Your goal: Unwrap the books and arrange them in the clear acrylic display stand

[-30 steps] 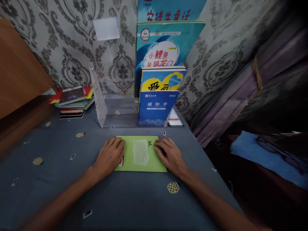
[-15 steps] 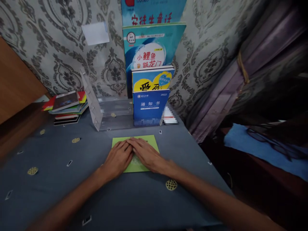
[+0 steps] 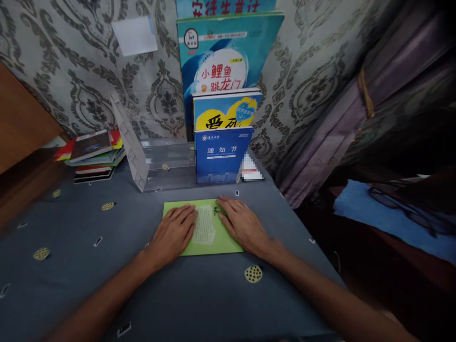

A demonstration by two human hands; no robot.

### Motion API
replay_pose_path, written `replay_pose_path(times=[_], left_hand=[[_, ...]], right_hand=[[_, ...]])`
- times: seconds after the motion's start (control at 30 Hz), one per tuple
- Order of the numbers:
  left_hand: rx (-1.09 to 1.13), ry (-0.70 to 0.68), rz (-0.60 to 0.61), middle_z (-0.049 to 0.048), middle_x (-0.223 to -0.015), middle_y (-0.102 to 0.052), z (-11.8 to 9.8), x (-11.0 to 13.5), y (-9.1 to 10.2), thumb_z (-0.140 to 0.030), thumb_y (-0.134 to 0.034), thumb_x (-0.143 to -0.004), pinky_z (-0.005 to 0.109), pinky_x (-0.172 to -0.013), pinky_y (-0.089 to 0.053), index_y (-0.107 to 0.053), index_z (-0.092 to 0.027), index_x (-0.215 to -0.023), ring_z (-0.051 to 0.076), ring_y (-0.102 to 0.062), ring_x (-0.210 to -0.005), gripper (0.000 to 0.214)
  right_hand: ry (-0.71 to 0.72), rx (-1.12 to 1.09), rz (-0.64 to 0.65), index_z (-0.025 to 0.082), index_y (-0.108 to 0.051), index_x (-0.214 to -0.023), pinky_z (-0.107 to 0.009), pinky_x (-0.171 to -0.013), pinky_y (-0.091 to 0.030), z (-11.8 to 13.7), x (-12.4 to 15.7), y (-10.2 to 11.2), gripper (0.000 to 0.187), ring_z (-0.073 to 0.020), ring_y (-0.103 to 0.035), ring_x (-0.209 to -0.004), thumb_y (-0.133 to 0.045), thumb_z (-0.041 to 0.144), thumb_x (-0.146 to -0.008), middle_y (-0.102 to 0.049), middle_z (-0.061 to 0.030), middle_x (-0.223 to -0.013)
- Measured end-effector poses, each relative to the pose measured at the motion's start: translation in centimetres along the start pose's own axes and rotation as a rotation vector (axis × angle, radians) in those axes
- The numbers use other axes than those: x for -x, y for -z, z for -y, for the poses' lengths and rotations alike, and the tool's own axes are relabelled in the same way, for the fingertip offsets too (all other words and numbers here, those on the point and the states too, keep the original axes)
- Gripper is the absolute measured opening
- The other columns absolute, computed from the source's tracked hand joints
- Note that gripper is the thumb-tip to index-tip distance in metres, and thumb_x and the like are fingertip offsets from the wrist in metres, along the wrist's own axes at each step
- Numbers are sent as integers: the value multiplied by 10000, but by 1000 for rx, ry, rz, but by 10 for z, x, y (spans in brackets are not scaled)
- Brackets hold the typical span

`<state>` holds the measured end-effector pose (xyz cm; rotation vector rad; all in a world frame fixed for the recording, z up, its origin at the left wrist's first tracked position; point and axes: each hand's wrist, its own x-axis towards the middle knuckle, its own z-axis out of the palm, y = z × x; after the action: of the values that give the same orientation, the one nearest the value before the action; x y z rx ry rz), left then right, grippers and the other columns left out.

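Observation:
A thin green booklet (image 3: pixel 206 230) with a white text panel lies flat on the grey-blue tablecloth (image 3: pixel 107 266). My left hand (image 3: pixel 173 235) rests palm down on its left half, fingers stretched out. My right hand (image 3: pixel 242 225) lies flat on its right half, fingers extended toward the top edge. Neither hand grips anything; both press on the cover.
A clear acrylic book stand (image 3: pixel 149 156) at the wall holds a blue book (image 3: pixel 221 154) and taller books (image 3: pixel 228 61) behind it. A stack of books (image 3: pixel 92 154) lies at the left. A curtain (image 3: pixel 356 109) hangs to the right, past the table edge.
Both hands, which had come together over the booklet's middle half a second ago, have slid apart again to its left and right halves. The view has shifted slightly.

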<state>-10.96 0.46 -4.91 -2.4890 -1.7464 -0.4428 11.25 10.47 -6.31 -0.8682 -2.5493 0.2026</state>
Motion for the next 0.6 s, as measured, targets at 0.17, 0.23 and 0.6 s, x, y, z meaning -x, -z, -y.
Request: replay_pose_path(times=[0.17, 0.23, 0.6], left_hand=[[-23, 3, 26, 122, -1422, -599, -1, -1, -1, -253, -361, -1031, 449, -1102, -440, -567, -132, -1339, 248, -516, -1356, 390], [-45, 17, 63, 122, -1435, -588, 0, -2, 2, -272, -354, -1033, 456, -1103, -431, -553, -155, -1357, 247, -514, -1358, 399], [-249, 408, 243, 124, -1008, -721, 20, -3, 41, -282, -425, -995, 405, -840, -526, -635, -180, -993, 278, -692, -934, 233]], right_hand=[[4, 24, 18, 139, -599, -1277, -536, -1035, -488, -1, -1, 0, 330, -312, -593, -1225, -440, 211, -997, -637, -174, -1327], [-5, 32, 31, 133, -600, -1272, -526, -1033, -483, 0, -1, 0, 327, -311, -593, -1218, -445, 209, -994, -633, -172, -1334], [-20, 0, 50, 170, -592, -1282, -520, -985, -485, -2, -1, 4, 331, -308, -587, -1210, -441, 244, -997, -636, -147, -1327]])
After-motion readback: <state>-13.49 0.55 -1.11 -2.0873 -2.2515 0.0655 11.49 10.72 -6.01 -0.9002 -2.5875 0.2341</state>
